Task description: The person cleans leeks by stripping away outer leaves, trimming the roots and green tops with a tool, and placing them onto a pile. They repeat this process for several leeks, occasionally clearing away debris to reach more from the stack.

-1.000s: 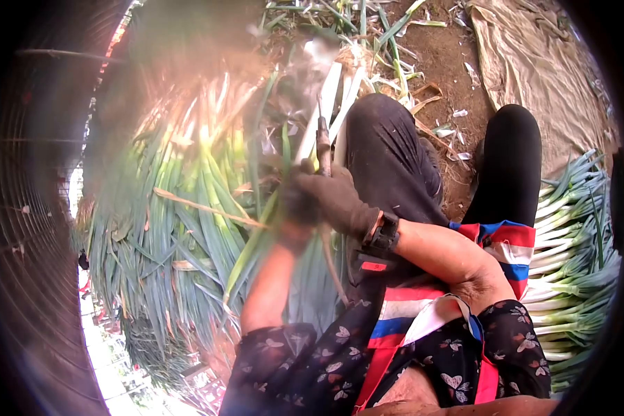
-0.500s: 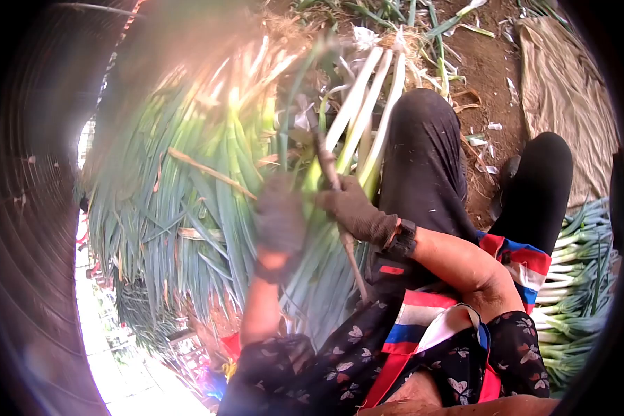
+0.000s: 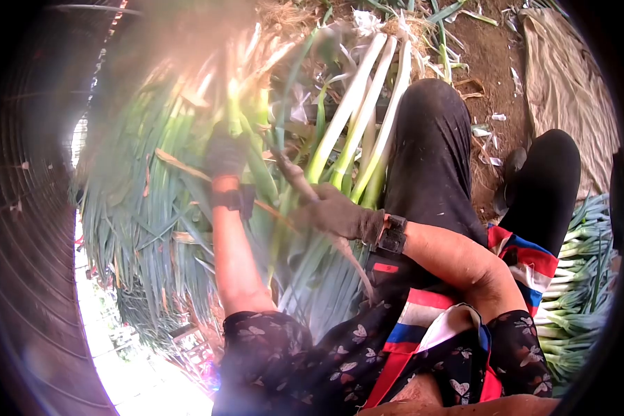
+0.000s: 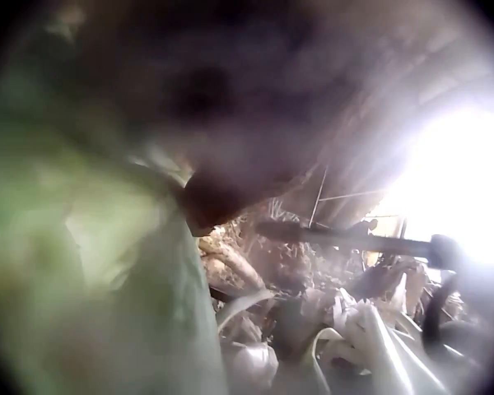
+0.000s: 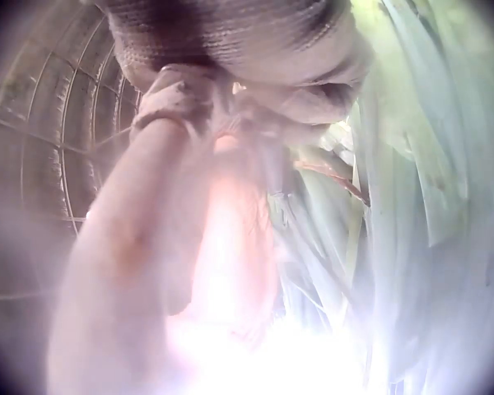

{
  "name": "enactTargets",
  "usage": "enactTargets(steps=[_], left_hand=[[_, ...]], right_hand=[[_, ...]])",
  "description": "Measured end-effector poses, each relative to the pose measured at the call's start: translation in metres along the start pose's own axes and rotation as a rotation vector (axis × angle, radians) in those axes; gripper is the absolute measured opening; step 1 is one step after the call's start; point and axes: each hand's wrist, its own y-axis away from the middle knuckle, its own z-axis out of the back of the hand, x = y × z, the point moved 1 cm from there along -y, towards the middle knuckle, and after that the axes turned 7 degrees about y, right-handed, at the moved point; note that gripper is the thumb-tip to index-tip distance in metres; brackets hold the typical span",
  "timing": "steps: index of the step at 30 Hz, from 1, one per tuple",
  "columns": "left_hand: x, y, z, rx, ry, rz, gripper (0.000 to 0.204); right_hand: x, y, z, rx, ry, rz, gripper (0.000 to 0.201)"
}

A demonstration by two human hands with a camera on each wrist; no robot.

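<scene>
My gloved left hand [image 3: 225, 149] reaches into the pile of leeks [image 3: 166, 145]. It rests against a green stem, blurred; I cannot tell whether its fingers close round that leek. In the left wrist view, a dark glove [image 4: 222, 156] lies beside a large pale-green leek [image 4: 107, 271] close to the camera. My gloved right hand [image 3: 333, 211] grips a long wooden-handled tool [image 3: 298, 177], whose handle slants down toward my lap. In the right wrist view, the glove [image 5: 255, 49] curls round the handle [image 5: 123, 239]. Several white-stemmed leeks [image 3: 360, 118] lie beyond this hand, roots away from me.
My bent knee [image 3: 430, 132] borders the leeks on the right. More leeks [image 3: 568, 305] are stacked at the far right, near a tan cloth [image 3: 568, 104]. Leaf scraps litter the soil [image 3: 485, 48]. A curved mesh wall [image 3: 28, 208] stands at the left.
My left hand has moved away from my right hand, leftward and forward into the pile. My right hand still holds the tool, now tilted further left, and no longer lies over the white-stemmed leeks.
</scene>
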Motion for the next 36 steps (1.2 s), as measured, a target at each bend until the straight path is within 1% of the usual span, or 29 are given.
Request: enactTargets(steps=[1, 2, 4, 5, 8, 10, 12, 13, 16, 20, 21, 24, 25, 28, 31, 33, 35, 36], left_hand=[[-0.007, 0.004, -0.003, -0.027, -0.062, 0.029, 0.047], [-0.003, 0.004, -0.007, -0.019, -0.058, 0.007, 0.046], [0.015, -0.004, -0.020, -0.012, -0.048, -0.036, 0.043], [0.026, -0.010, -0.026, 0.032, 0.000, -0.056, 0.039], [0.005, -0.008, -0.014, 0.143, 0.150, 0.039, 0.035], [0.003, -0.006, -0.018, 0.030, 0.083, -0.048, 0.035], [-0.006, 0.008, -0.022, -0.037, 0.048, -0.074, 0.037], [-0.010, 0.017, -0.024, -0.045, 0.026, -0.032, 0.042], [-0.014, 0.048, -0.021, -0.029, -0.111, -0.079, 0.046], [-0.036, 0.078, -0.003, 0.160, -0.077, 0.104, 0.054], [-0.038, 0.084, -0.006, 0.179, -0.134, 0.125, 0.058], [-0.022, 0.109, -0.016, 0.100, -0.079, -0.021, 0.059], [-0.018, 0.115, -0.020, 0.033, -0.077, -0.085, 0.056], [-0.013, 0.131, -0.023, 0.058, -0.048, -0.055, 0.050], [-0.013, 0.133, -0.018, 0.068, 0.025, -0.019, 0.042], [-0.004, 0.129, -0.022, 0.025, 0.020, -0.073, 0.037], [0.004, 0.127, -0.025, 0.054, 0.105, -0.057, 0.034], [-0.003, 0.126, -0.017, 0.104, 0.191, -0.014, 0.034]], right_hand=[[-0.003, -0.001, -0.001, -0.001, -0.013, 0.026, 0.021], [-0.005, 0.000, -0.003, -0.016, -0.025, 0.016, 0.022], [0.002, 0.005, -0.006, -0.046, -0.043, 0.000, 0.025], [0.001, 0.004, -0.006, -0.059, -0.021, -0.001, 0.025], [0.003, 0.003, -0.007, -0.085, 0.014, -0.001, 0.026], [0.012, 0.007, -0.006, -0.097, -0.010, -0.004, 0.025], [0.010, 0.007, -0.007, -0.105, -0.011, -0.003, 0.025], [0.009, 0.006, -0.007, -0.109, -0.012, -0.004, 0.025], [0.003, 0.004, -0.007, -0.116, -0.020, -0.051, 0.026], [0.009, 0.012, -0.005, -0.152, -0.007, -0.050, 0.028], [0.015, 0.016, -0.003, -0.145, 0.002, -0.054, 0.029], [0.018, 0.023, -0.002, -0.171, 0.005, -0.046, 0.031], [0.018, 0.025, -0.002, -0.187, 0.002, -0.042, 0.031], [0.007, 0.022, 0.000, -0.145, 0.014, -0.051, 0.035], [-0.004, 0.024, -0.006, -0.141, -0.030, 0.002, 0.031], [-0.008, 0.030, -0.015, -0.149, -0.052, 0.007, 0.033], [-0.009, 0.031, -0.019, -0.163, -0.062, 0.025, 0.033], [-0.010, 0.029, -0.021, -0.172, -0.061, 0.041, 0.032]])
